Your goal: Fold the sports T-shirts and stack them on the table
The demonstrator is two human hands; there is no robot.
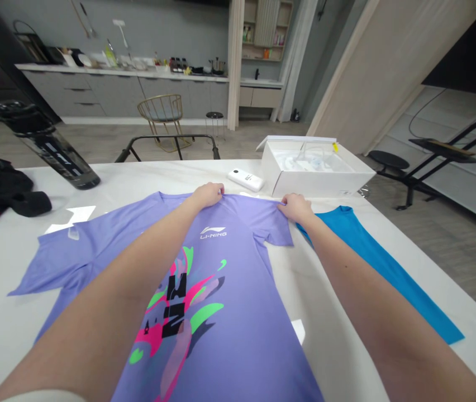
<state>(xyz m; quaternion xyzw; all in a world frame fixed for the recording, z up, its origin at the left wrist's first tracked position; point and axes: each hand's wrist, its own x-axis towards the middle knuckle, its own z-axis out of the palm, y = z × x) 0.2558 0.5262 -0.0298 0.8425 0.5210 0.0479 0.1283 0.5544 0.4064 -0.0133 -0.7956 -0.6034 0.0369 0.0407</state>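
Observation:
A purple T-shirt (242, 290) with a white LI-NING logo and a pink, green and black print lies spread face up, its collar toward the far side. My left hand (209, 195) pinches its top edge beside the collar. Farther right, my right hand (296, 207) has its fingers closed on the top edge of the sleeve at the right. The other sleeve lies flat at the left. A blue folded cloth (372, 245) lies right of the shirt, partly behind my right forearm.
On the white table (325, 335), an open white box (317, 183) and a white device (245, 180) stand beyond the shirt. A dark bottle (60, 153) and a black bag (1, 187) are at the left. Behind are chairs and a kitchen counter (124, 71).

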